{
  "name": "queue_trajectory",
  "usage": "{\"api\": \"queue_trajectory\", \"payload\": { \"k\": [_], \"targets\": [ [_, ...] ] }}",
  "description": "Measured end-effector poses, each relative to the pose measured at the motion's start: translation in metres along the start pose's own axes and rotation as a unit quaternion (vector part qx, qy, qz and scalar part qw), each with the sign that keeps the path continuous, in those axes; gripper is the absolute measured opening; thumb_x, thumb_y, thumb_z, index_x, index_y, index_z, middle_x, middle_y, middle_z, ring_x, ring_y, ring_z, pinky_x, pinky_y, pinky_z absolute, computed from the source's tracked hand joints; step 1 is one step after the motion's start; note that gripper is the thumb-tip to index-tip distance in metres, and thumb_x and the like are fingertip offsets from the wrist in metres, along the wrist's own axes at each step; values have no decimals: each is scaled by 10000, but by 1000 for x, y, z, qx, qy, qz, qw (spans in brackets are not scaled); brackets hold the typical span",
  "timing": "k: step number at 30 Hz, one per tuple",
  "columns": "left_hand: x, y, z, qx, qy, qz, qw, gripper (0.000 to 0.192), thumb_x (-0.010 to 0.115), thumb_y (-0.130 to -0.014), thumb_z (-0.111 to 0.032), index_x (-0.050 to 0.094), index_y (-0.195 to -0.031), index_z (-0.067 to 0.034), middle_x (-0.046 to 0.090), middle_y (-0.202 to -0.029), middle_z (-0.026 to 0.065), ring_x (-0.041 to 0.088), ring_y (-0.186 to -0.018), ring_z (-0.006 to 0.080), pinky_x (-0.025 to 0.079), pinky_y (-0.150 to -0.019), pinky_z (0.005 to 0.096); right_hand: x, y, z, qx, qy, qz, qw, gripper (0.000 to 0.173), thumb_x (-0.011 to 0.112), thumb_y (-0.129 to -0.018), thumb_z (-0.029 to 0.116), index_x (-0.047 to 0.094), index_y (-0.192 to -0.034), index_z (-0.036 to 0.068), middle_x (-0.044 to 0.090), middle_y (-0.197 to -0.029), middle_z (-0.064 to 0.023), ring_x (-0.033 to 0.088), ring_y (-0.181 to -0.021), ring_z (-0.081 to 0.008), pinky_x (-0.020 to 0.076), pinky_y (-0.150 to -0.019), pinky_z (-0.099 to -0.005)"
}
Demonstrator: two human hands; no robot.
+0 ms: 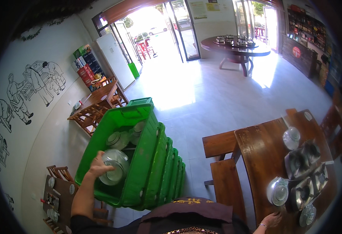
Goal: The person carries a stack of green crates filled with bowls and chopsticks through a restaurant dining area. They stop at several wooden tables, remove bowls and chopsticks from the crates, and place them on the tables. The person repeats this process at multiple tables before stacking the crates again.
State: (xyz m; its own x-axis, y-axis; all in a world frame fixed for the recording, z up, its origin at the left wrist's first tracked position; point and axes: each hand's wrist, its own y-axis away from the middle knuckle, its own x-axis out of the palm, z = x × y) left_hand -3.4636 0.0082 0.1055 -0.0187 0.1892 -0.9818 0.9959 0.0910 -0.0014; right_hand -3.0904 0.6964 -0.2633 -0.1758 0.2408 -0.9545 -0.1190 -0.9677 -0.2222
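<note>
My left hand [98, 167] grips a plastic-wrapped set of dishes [113, 172], thumb across its face, inside the top green plastic crate [143, 163]. Other wrapped dish sets [118, 139] lie deeper in that crate, which tops a stack of similar green crates [171, 172]. Low at the right, my right hand [271, 220] is at the near part of a wooden table [258, 152]. Its fingers point towards the tabletop things, and I cannot tell whether they hold anything. Just beyond it sits a wrapped dish set [277, 191]; another wrapped set [308, 215] is further right.
Metal tabletop stoves [301, 163] and a wrapped dish set [291, 137] stand on the right table. Wooden benches [226, 184] flank its near side. Left of the crates are a small set table [49, 199] and wooden chairs [89, 117]. A round table [235, 48] stands near the doors.
</note>
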Motion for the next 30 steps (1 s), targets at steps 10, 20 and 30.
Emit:
{"api": "queue_trajectory", "payload": {
  "k": [10,20,30],
  "targets": [
    [-62,-16,-222,244,409,5,880,738,796,-692,-206,394,-1279,-12,566,-1143,127,560,-1039,222,455,-911,353,-130,15,110,-85,-630,135,760,490,579,-937,275,429,-1309,-6,549,-1198,-129,538,-1066,-222,432,-944,-353],
    [195,132,-552,354,399,512,673,715,778,-758,-277,384,-1272,27,550,-1133,147,551,-1026,200,470,-874,334,-214,35,155,41,-841,243,481,931,774,-766,266,178,-1447,48,353,-1394,-132,382,-1274,-247,319,-1069,-375],
    [325,215,-702,462,509,556,468,528,575,-938,-309,411,-1330,5,521,-1239,139,478,-1183,232,373,-1000,329,-175,-144,29,99,-871,198,438,702,685,-831,207,301,-1393,37,465,-1347,-100,486,-1222,-223,434,-1015,-347]
  ]
}}
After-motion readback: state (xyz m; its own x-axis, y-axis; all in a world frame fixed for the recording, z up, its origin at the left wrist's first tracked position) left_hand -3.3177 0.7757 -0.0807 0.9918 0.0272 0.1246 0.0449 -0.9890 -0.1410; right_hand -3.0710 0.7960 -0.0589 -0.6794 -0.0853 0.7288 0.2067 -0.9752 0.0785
